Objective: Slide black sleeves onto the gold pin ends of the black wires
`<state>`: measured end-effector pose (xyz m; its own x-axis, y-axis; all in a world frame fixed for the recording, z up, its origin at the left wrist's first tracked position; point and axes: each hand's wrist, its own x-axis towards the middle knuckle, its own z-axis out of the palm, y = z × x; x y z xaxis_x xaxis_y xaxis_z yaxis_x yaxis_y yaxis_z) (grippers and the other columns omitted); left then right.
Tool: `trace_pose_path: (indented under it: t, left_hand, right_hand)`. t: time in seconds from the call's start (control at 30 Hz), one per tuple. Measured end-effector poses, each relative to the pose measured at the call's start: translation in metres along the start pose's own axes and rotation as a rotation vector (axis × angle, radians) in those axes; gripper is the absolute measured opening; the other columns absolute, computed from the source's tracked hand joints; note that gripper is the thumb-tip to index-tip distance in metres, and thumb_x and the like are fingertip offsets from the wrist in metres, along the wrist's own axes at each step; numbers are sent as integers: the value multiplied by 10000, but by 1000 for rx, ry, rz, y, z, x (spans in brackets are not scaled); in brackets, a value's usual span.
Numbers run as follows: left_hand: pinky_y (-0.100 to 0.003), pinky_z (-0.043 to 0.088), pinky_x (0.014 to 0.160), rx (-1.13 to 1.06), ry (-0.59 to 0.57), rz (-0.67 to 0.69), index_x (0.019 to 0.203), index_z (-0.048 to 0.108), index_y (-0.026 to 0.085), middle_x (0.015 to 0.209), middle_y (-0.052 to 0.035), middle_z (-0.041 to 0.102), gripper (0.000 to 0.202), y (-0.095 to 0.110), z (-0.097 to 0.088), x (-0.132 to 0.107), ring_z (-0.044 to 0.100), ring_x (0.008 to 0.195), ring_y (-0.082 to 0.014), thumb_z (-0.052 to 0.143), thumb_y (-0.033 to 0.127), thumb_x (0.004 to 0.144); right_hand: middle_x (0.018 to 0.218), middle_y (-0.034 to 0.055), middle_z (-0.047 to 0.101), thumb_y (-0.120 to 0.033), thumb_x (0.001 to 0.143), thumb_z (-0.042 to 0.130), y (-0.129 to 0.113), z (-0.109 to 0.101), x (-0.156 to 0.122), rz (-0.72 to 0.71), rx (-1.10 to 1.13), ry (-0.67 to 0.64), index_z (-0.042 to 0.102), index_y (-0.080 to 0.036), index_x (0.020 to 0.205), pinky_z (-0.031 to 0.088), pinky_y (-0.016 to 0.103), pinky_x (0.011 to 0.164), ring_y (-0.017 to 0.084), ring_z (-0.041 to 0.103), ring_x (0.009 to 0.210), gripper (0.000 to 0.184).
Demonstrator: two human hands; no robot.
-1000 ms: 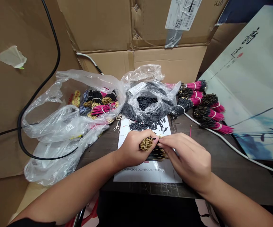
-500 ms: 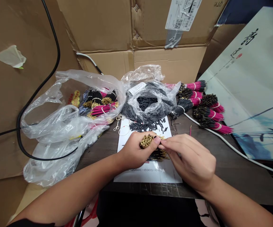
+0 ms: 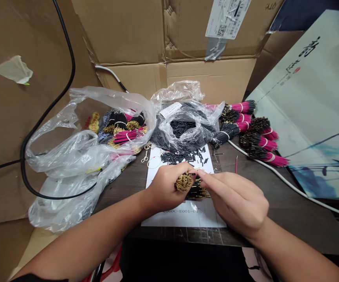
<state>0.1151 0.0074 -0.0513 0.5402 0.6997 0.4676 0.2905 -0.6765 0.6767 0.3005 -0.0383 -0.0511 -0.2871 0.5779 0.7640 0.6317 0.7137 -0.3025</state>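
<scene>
left hand (image 3: 166,188): fingers clamped on gold-tipped black wire bundle (image 3: 184,182) | long axis: sideways over white printed sheet (image 3: 169,219) | right hand (image 3: 235,201): fingers (image 3: 203,174) pinched together beside bundle
</scene>
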Motion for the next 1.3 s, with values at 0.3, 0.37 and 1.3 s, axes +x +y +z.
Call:
trace_pose_path:
  t: [0.3,0.37,1.3]
  left_hand:
    - [-176,390,557,146,47,161,850,547,144,688,14,584,49,-3,-1,-3,521,577,-59,521,177,824]
    - [-185,393,561,176,75,212,849,542,138,697,13,593,104,-4,-1,-3,532,581,-60,532,241,849]
    - [-214,444,560,326,102,332,878,532,135,708,11,623,257,-8,0,-2,591,586,-87,500,389,889]
  right_hand:
    - [850,22,710,-54,803,617,-1,-4,2,1,17,-52,613,-174,1167,528,239,691,109,654,738,383]
    - [837,4,720,-80,788,656,-2,-6,5,85,117,-21,625,-175,1059,548,209,681,96,672,715,289]
    - [919,38,691,-26,692,731,-10,-12,12,53,185,12,670,-139,925,559,226,773,102,646,852,266]
